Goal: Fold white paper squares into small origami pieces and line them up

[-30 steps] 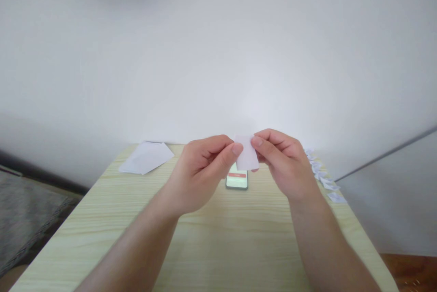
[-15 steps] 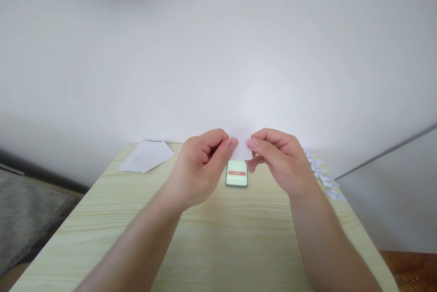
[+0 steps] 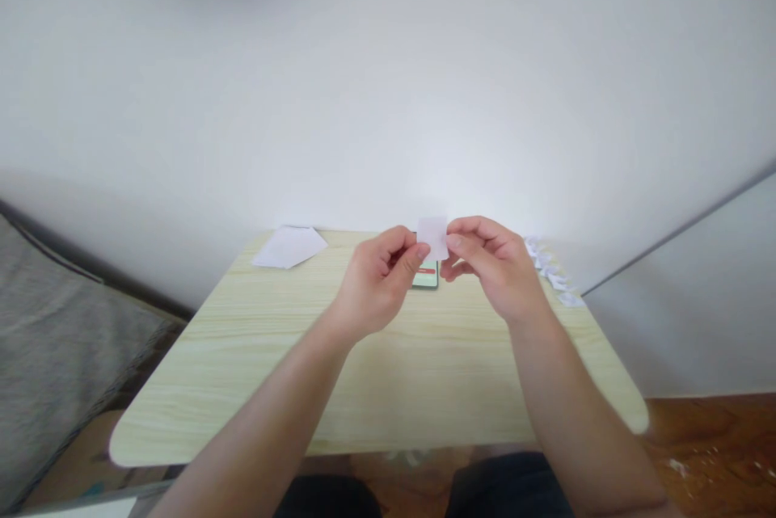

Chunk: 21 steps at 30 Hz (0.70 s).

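Both my hands are raised over the far half of a pale wooden table point(image 3: 424, 372) and pinch one small white paper slip point(image 3: 432, 236) between them. My left hand point(image 3: 379, 280) holds its left edge with thumb and curled fingers. My right hand point(image 3: 494, 263) grips the right edge the same way. Just behind and under the slip lies a phone point(image 3: 426, 275) with a lit green screen and a red bar, mostly hidden by my hands.
A stack of white paper sheets point(image 3: 289, 246) lies at the table's far left corner. Several small folded paper pieces point(image 3: 549, 271) line the far right edge. A white wall stands right behind the table. Grey fabric point(image 3: 54, 340) is at left, wooden floor point(image 3: 715, 437) at right.
The camera has pulled back, so the table's near edge and my lap now show. My hands stay pinched on the slip, which looks narrower than a second ago.
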Tool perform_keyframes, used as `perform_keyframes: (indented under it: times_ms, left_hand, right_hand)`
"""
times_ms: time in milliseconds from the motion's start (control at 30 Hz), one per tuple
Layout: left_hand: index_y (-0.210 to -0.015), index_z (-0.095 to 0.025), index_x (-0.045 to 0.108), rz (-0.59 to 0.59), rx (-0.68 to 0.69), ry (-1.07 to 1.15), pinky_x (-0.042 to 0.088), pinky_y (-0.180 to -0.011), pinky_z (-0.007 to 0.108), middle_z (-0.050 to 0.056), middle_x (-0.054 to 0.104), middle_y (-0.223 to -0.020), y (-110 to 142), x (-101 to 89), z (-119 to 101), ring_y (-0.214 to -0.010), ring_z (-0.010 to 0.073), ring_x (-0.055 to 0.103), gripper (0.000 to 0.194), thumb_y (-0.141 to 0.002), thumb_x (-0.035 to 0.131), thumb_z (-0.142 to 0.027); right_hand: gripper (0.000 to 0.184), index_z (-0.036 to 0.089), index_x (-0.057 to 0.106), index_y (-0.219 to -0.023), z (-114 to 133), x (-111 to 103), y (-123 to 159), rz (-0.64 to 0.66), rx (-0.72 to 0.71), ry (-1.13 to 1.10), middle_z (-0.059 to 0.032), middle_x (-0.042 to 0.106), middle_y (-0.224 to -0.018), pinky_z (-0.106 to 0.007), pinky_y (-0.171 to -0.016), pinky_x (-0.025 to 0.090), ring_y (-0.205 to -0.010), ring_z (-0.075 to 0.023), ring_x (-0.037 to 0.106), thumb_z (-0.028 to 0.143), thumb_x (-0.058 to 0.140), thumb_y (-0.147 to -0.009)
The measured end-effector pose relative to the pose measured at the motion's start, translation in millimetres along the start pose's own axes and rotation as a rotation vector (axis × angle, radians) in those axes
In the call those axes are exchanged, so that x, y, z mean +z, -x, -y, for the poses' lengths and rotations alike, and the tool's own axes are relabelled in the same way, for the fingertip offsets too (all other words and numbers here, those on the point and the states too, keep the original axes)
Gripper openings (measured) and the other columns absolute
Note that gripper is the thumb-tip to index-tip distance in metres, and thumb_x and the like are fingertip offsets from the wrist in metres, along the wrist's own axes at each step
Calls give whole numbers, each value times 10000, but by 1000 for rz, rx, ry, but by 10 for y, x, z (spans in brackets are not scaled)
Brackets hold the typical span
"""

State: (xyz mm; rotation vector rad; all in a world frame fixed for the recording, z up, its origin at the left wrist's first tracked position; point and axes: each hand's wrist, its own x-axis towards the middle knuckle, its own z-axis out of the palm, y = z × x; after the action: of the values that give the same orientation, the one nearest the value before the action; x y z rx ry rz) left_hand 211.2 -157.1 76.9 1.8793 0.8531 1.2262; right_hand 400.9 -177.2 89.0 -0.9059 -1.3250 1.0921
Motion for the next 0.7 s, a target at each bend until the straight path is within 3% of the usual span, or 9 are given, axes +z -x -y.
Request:
perform_keyframes:
  times_ms: [100, 167, 333, 500, 700]
  left_hand:
    - [-741, -180, 558, -40, -24, -83, 334, -557, 264, -20, 505, -640, 450, 141, 95, -600, 111, 432, 299, -981, 575, -358]
    - [-744, -179, 575, -34, -51, -133, 347, -585, 266, -13, 520, -666, 745, 237, 164, -633, 117, 454, 292, -987, 563, -341]
    - [-788, -179, 617, 11, -19, -150, 388, -670, 275, 5, 572, -752, 1268, 427, 275, -722, 127, 521, 246, -995, 556, -298]
    - [-799, -179, 605, 40, -21, -127, 390, -680, 281, -1, 534, -757, 1522, 562, 280, -724, 124, 508, 222, -995, 563, -274]
    - [-813, -181, 611, 62, -11, -164, 404, -700, 292, 9, 542, -771, 1612, 586, 302, -748, 136, 516, 223, -1003, 546, -277]
  right_hand:
    - [356, 289, 647, -1157, -197, 69, 414, -81, -21, -11, -1, 744, -906, -308, -650, 592, -757, -177, 719, 376, 779, -838]
    - [340, 292, 661, -1155, -338, 125, 693, -130, -41, 15, -26, 746, -1015, -315, -706, 597, -894, -194, 714, 355, 777, -841]
    - [231, 287, 718, -1083, -541, 182, 1229, -169, -34, 122, -41, 733, -1076, -393, -860, 587, -985, -218, 694, 323, 762, -859]
    - [235, 292, 715, -1108, -543, 152, 1482, -140, -38, 220, -46, 713, -1114, -392, -861, 584, -1013, -223, 682, 292, 739, -874]
    - [255, 302, 732, -1148, -512, 158, 1570, -64, -114, 499, -44, 684, -1090, -379, -830, 577, -966, -202, 662, 248, 695, -902]
